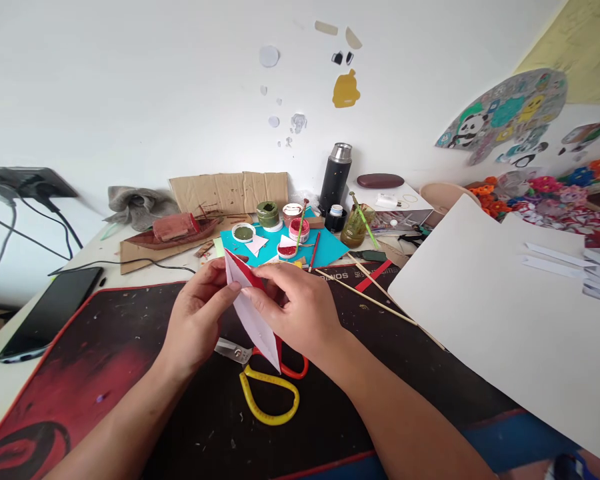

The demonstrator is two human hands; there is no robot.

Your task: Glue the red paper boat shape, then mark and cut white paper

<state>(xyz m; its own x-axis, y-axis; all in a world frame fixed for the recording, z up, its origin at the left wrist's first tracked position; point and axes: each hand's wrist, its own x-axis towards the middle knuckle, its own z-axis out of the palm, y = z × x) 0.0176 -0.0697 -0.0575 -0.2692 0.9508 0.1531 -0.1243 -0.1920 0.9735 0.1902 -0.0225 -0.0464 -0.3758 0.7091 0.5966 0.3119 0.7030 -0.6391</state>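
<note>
Between my two hands is a folded piece of paper [254, 312], white on the side facing me and red on the other. My left hand [200, 303] pinches its upper left edge between thumb and fingers. From the right, my right hand [297, 303] grips the same paper, thumb on the white face and fingers behind it, partly hidden. The paper's lower tip points down toward a pair of scissors [270, 398] with one yellow and one red handle. These lie on the dark mat below my hands, and the paper hides part of them.
Open paint jars [269, 217] and a brush [315, 250] stand on blue paper behind my hands. A black flask [336, 177] is at the back. Thin sticks [370, 298] and a large white sheet [505, 320] lie right. A phone [50, 313] lies left. A model boat [175, 233] sits on cardboard.
</note>
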